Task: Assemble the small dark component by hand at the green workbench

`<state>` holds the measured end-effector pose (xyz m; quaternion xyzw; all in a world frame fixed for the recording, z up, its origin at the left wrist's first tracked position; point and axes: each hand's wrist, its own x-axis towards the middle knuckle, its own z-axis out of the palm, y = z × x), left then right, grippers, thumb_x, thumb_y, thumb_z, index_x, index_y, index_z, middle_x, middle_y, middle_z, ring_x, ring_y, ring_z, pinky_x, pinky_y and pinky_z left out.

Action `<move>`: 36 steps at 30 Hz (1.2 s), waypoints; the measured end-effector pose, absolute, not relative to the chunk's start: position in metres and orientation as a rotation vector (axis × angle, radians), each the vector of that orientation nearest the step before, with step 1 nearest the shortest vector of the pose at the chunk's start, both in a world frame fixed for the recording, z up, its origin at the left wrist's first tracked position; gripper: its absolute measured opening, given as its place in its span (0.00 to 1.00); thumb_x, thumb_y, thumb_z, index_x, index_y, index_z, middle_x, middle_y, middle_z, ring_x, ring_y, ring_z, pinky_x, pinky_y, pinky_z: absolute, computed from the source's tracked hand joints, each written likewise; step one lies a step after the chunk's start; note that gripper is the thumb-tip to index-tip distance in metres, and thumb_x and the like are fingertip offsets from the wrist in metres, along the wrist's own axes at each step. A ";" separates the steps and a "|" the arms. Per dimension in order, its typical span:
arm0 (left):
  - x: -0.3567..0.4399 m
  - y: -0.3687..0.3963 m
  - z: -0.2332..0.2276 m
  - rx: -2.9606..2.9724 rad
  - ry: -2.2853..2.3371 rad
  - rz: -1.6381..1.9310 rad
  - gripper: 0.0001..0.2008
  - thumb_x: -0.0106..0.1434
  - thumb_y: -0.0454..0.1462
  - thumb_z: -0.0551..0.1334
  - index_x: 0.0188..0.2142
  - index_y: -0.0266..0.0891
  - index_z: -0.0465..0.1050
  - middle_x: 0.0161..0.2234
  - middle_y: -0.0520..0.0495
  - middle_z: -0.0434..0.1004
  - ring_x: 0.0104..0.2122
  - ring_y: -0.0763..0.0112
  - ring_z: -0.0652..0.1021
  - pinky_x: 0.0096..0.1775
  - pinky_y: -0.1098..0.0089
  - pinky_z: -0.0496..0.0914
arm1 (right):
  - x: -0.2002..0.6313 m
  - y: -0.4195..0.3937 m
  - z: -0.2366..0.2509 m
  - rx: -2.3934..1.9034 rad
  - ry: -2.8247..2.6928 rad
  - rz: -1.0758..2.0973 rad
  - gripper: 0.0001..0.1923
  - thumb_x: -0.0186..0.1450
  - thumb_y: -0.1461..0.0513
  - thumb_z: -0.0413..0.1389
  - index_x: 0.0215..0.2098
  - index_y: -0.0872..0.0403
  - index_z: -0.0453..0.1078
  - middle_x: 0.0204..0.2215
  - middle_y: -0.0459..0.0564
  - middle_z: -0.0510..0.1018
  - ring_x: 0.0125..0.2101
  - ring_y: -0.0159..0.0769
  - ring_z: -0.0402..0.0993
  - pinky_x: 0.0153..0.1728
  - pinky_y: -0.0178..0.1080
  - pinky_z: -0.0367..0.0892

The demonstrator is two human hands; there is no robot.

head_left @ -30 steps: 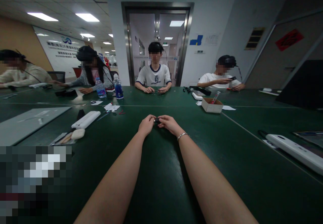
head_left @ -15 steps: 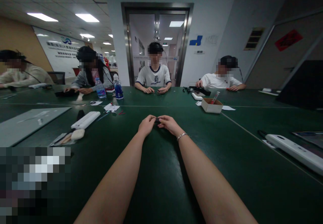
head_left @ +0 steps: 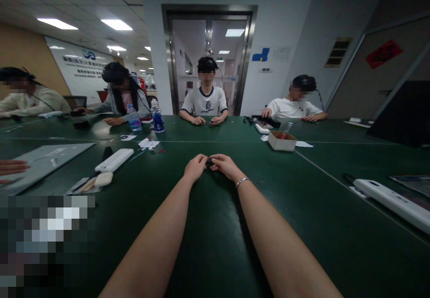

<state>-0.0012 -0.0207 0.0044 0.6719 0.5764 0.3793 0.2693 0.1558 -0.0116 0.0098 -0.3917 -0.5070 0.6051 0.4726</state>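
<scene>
Between my two hands is a small black object (head_left: 209, 160), too small and too covered by fingers to name. My left hand (head_left: 196, 167) pinches its left end with thumb and forefinger. From the other side my right hand (head_left: 225, 165), with a silver bracelet (head_left: 242, 182) at the wrist, is closed on its right end. Both forearms rest along the dark green table (head_left: 215, 226), and the hands are just above or on its surface; which of the two I cannot tell.
Left of my hands lie a white power strip (head_left: 114, 160) and a pale rounded object (head_left: 104, 179). Two bottles (head_left: 157, 118) stand farther back. To the right are a small box (head_left: 282, 142) and another power strip (head_left: 393, 201). Several people sit around the table; a co-worker's hand (head_left: 14, 167) reaches in at left.
My hands hold almost the same place and grip. A co-worker's hand has come in over the grey board at left. The person at back left has moved their hands apart.
</scene>
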 end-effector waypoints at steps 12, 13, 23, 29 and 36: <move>0.000 -0.021 0.006 1.804 1.564 1.042 0.15 0.63 0.44 0.50 0.40 0.44 0.72 0.29 0.51 0.75 0.30 0.70 0.74 0.33 0.71 0.65 | 0.155 -0.011 0.009 -0.974 -1.241 1.470 0.06 0.62 0.73 0.54 0.36 0.60 0.69 0.26 0.49 0.76 0.20 0.27 0.74 0.22 0.27 0.71; 0.000 -0.022 0.007 1.798 1.569 1.032 0.15 0.63 0.45 0.50 0.40 0.44 0.72 0.29 0.51 0.75 0.30 0.70 0.74 0.33 0.71 0.65 | 0.155 -0.011 0.009 -0.971 -1.240 1.470 0.06 0.62 0.73 0.54 0.36 0.60 0.69 0.26 0.49 0.76 0.20 0.27 0.74 0.22 0.27 0.71; -0.001 -0.023 0.007 1.817 1.536 1.032 0.15 0.64 0.45 0.49 0.40 0.46 0.71 0.29 0.52 0.75 0.29 0.71 0.73 0.31 0.72 0.63 | 0.156 -0.014 0.011 -0.955 -1.242 1.476 0.07 0.61 0.73 0.54 0.37 0.60 0.68 0.26 0.49 0.75 0.20 0.27 0.74 0.22 0.27 0.71; -0.001 -0.026 0.011 1.864 1.556 0.952 0.17 0.63 0.49 0.50 0.38 0.45 0.72 0.28 0.52 0.75 0.31 0.70 0.73 0.31 0.72 0.61 | 0.154 -0.016 0.020 -1.111 -1.387 1.406 0.15 0.58 0.73 0.57 0.43 0.59 0.65 0.30 0.49 0.74 0.20 0.25 0.72 0.21 0.28 0.70; 0.000 -0.031 0.015 1.837 1.632 0.861 0.18 0.64 0.49 0.48 0.42 0.46 0.71 0.33 0.50 0.75 0.33 0.68 0.73 0.30 0.71 0.60 | 0.208 -0.062 0.151 -1.240 -1.973 0.865 0.17 0.53 0.65 0.64 0.41 0.57 0.71 0.38 0.53 0.74 0.24 0.28 0.71 0.21 0.30 0.68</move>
